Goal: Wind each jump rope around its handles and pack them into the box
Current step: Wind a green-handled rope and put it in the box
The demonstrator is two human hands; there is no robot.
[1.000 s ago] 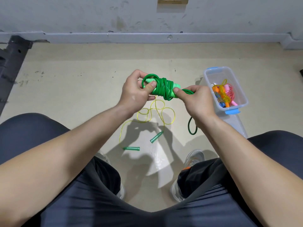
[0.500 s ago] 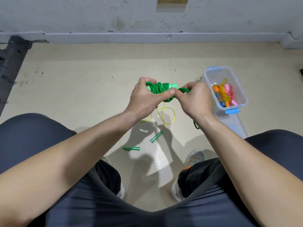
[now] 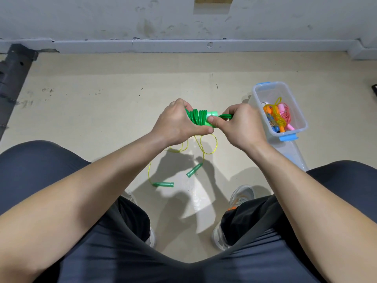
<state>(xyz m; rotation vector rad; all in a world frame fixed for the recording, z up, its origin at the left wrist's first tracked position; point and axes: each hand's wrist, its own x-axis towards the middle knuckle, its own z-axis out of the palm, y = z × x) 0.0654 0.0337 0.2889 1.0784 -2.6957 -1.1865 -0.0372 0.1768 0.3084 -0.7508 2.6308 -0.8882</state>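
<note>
A green jump rope (image 3: 199, 117) is coiled tightly round its light green handles, held above the floor. My left hand (image 3: 177, 124) grips the coiled bundle from the left. My right hand (image 3: 239, 124) pinches the last bit of green cord at the bundle's right end. On the floor below lies a yellow jump rope (image 3: 204, 144), unwound, with two teal handles (image 3: 193, 170). At the right stands a clear plastic box (image 3: 297, 130) with blue clips, holding orange, yellow and pink wound ropes.
The box's clear lid (image 3: 293, 154) lies on the floor beside my right knee. My knees and shoes frame the lower view. A grey wall base runs along the far side, and a dark metal piece (image 3: 12, 78) sits at the far left.
The hanging loop of green cord by my right wrist has been drawn up into the bundle. Both hands closed in together on the coil and sank slightly.
</note>
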